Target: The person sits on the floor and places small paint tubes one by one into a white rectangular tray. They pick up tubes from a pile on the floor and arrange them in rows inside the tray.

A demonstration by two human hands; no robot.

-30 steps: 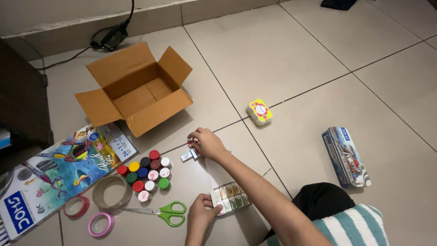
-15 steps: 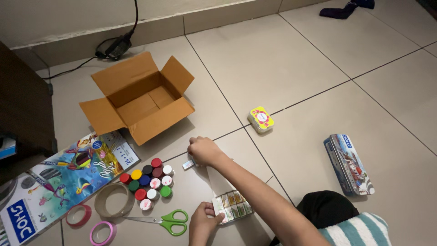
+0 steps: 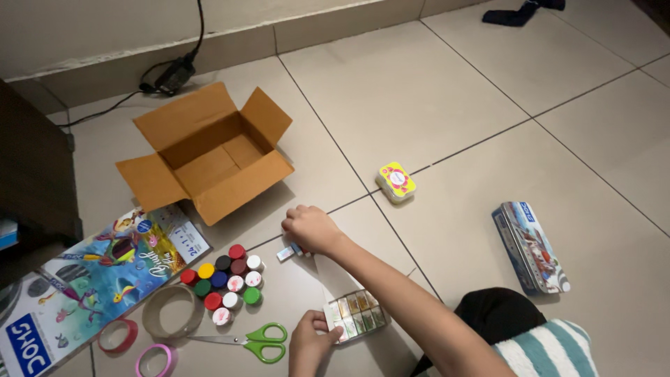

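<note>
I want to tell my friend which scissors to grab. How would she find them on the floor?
Start at the open cardboard box by the wall and come down past the cluster of little paint pots. Just below them lie the scissors, beside the person's left hand. They are the only thing with bright green loop handles, blades pointing left toward the tape rolls.

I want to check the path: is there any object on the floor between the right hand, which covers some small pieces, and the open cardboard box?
Nothing visible does. The right hand rests on the small pieces, and only bare tile lies between it and the open cardboard box. The paint pots sit lower left, off that line.
</note>
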